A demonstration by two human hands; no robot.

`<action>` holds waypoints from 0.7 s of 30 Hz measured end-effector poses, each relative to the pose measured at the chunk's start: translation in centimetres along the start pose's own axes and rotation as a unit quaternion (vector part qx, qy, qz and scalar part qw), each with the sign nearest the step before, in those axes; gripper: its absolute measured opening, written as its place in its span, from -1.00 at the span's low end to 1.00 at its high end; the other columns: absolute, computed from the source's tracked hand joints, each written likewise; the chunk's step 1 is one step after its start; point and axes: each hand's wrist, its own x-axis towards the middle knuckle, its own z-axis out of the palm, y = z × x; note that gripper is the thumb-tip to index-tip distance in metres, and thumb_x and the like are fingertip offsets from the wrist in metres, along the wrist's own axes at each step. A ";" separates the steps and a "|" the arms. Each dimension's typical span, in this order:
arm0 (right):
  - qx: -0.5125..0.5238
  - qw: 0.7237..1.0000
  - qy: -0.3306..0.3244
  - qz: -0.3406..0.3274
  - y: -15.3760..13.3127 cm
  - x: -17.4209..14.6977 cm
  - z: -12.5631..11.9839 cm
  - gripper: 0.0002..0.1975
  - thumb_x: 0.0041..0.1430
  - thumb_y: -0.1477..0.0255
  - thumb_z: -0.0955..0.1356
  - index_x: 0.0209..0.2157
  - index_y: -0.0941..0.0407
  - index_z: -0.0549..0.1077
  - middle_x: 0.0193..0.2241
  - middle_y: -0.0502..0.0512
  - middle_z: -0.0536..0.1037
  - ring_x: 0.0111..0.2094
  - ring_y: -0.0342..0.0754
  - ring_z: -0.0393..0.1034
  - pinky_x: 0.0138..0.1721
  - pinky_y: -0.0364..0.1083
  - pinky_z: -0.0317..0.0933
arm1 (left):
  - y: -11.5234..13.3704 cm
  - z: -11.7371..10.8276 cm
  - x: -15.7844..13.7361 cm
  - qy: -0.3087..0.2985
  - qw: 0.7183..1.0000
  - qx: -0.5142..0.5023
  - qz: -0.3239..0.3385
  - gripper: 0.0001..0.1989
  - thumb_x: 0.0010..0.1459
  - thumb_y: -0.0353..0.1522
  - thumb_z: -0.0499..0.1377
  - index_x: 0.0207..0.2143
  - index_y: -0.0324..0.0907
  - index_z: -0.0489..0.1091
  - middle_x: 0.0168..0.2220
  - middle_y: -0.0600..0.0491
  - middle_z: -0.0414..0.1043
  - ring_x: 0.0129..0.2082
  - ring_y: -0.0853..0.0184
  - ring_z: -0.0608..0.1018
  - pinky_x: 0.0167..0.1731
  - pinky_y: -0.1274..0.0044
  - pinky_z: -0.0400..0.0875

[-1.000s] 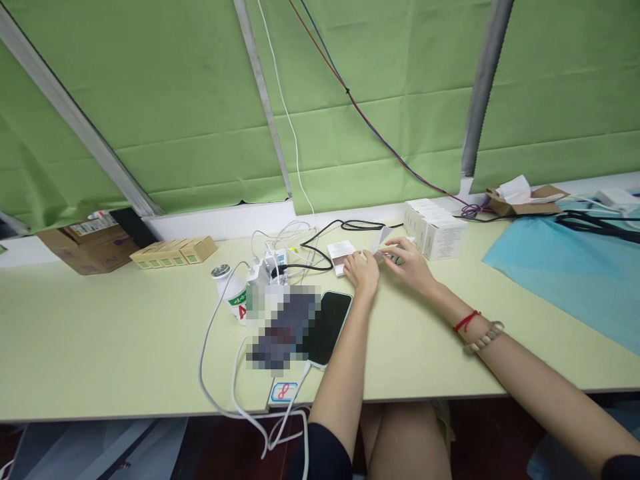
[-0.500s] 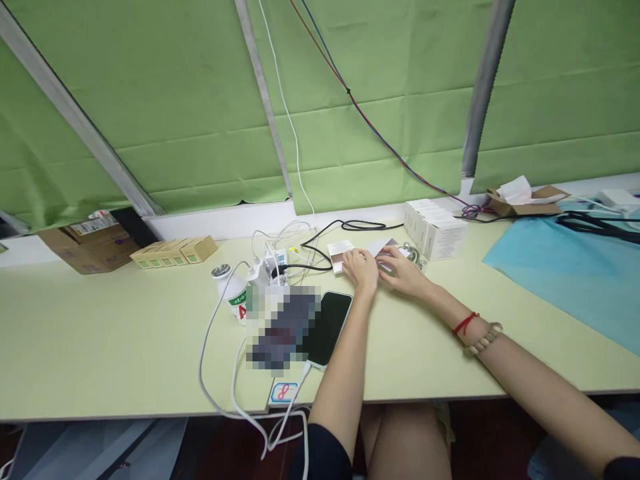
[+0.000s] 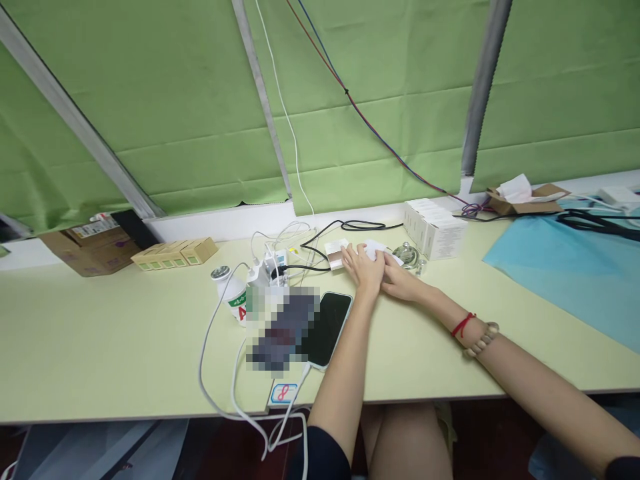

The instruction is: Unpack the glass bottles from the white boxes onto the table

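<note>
A small white carton (image 3: 337,254) with an open end lies at the middle of the table, mostly under my hands. My left hand (image 3: 364,268) rests over it, fingers bent and gripping its top and side. Beside it, my right hand (image 3: 401,280) touches the left and holds the carton's right part, where a white flap (image 3: 374,248) sticks up behind the fingers. The fingertips of my right hand are partly hidden. Just right of the carton lies a clear, shiny coiled item (image 3: 407,254), whose kind I cannot make out.
White boxes (image 3: 434,230) stand in a row behind my right hand. To the left are a power strip with plugs (image 3: 270,267), a white bottle (image 3: 231,297) and a phone (image 3: 327,328). Brown boxes (image 3: 175,254) sit farther left; a blue sheet (image 3: 565,267) covers the right side.
My left hand has slid slightly right, and my right hand has closed in against it. The flap between them has shifted, leaving the shiny coiled item more exposed.
</note>
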 end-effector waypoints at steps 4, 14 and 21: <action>0.026 0.999 0.048 0.008 -0.3 0.2 -0.2 -0.55 0.15 0.58 0.15 0.08 0.09 0.28 -0.02 0.24 0.27 0.08 0.06 0.19 0.11 0.16 0.16 | 0.1 -0.1 0.0 -0.003 1.000 -0.008 0.008 -0.70 0.13 -0.24 0.05 -0.11 -0.12 0.37 0.15 -0.04 0.23 0.29 0.18 0.04 0.21 0.33 -0.05; -0.101 0.984 0.121 0.077 -1.8 0.3 -1.7 -0.63 0.06 0.57 0.28 -0.06 0.10 0.42 -0.05 0.21 0.36 0.00 0.12 0.23 -0.25 0.00 0.30 | 0.6 -0.4 -0.3 0.012 0.999 0.002 0.035 -0.76 0.23 -0.25 -0.06 -0.26 -0.13 0.34 -0.15 -0.03 0.40 -0.04 0.23 0.38 -0.01 0.41 0.15; -0.121 0.973 0.148 0.132 -2.1 0.4 -2.4 -0.82 0.18 0.43 0.28 -0.25 0.08 0.51 -0.32 0.12 0.46 -0.24 0.01 0.32 -0.42 -0.12 0.15 | 0.6 -1.0 -0.4 -0.086 0.995 0.007 -0.041 -0.71 0.26 -0.26 -0.13 -0.13 -0.22 0.24 -0.19 -0.13 0.50 -0.14 0.15 0.51 -0.01 0.34 0.11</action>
